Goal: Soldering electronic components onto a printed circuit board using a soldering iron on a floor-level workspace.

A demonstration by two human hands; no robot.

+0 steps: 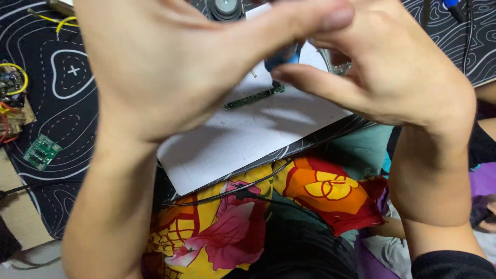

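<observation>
Your left hand (165,67) and right hand (392,77) are raised close to the camera, meeting over a white sheet (232,139) on the tabletop. Your fingers (310,82) are pinched together on a small blue object (283,56), mostly hidden between both hands. Just below it, a narrow green circuit strip (254,97) lies on the white sheet. A small green circuit board (42,152) sits well apart to the left on the black patterned mat (67,103), and a black cable (227,192) crosses the colourful floral cloth (232,227).
</observation>
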